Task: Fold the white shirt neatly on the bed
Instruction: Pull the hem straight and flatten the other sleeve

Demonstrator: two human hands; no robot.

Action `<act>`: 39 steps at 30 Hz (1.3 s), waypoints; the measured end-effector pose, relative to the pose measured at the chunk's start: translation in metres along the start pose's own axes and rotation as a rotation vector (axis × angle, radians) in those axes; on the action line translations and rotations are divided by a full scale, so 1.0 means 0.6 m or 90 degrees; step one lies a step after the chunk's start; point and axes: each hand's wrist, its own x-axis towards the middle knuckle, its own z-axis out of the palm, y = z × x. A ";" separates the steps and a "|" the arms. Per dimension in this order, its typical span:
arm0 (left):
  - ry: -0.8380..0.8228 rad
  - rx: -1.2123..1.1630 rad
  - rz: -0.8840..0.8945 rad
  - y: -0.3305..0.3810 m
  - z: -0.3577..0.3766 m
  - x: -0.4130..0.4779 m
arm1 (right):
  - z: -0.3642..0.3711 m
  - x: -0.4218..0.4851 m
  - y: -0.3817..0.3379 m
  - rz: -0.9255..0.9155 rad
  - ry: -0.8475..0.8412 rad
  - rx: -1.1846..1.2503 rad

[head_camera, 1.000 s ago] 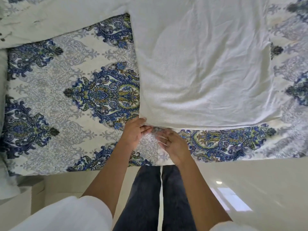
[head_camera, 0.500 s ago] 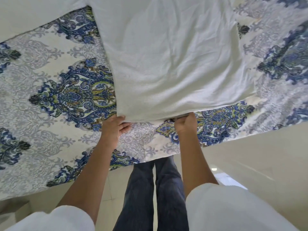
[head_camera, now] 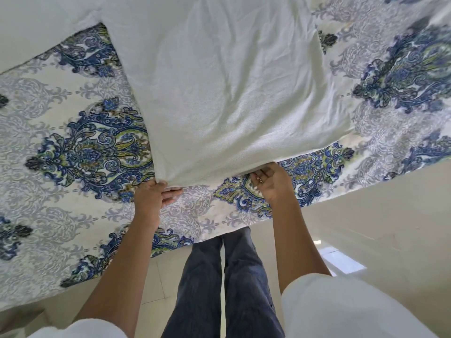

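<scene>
The white shirt [head_camera: 227, 89] lies spread flat on the bed [head_camera: 61, 142], its hem toward me. My left hand [head_camera: 152, 195] pinches the hem's near-left corner, thumb on top and fingers tucked under the cloth. Farther right along the same hem, my right hand [head_camera: 271, 180] grips the edge, and the hem is lifted slightly between the two hands. One sleeve stretches off to the upper left.
The bed cover has a blue, green and grey floral pattern. Its near edge runs diagonally, with a glossy cream tiled floor [head_camera: 378, 228] below it. My legs in dark jeans [head_camera: 227, 284] stand against the bed edge.
My right hand has slid to the right along the hem, away from the left hand. The hem now lifts slightly between the hands. The left hand keeps hold of its corner.
</scene>
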 end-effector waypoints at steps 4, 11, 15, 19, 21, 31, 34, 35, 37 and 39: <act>0.078 0.052 -0.026 0.007 0.010 -0.005 | -0.014 -0.010 -0.012 -0.012 0.055 -0.082; 0.279 0.656 0.442 0.063 0.141 -0.012 | 0.039 -0.018 -0.010 -0.692 0.265 -0.646; -0.018 0.844 0.634 0.053 0.218 0.070 | 0.044 0.065 -0.016 -0.752 0.019 -0.970; -0.031 0.935 0.688 0.029 0.207 0.104 | -0.045 0.117 -0.079 -0.622 0.165 -0.973; -0.037 0.918 0.683 0.037 0.221 0.094 | -0.042 0.112 -0.106 -0.663 0.212 -0.856; -0.268 1.043 0.696 0.037 0.358 0.049 | -0.077 0.140 -0.267 -0.393 0.438 -0.515; -0.358 1.063 0.658 0.054 0.361 0.039 | -0.099 0.148 -0.297 -0.372 0.422 -0.542; -0.376 1.047 0.654 0.068 0.356 0.035 | -0.097 0.140 -0.298 -0.364 0.441 -0.574; -0.330 0.991 0.666 0.096 0.342 0.039 | -0.076 0.119 -0.288 -0.405 0.504 -0.726; -0.157 0.878 0.644 0.133 0.319 0.059 | -0.024 0.098 -0.255 -0.527 0.444 -0.885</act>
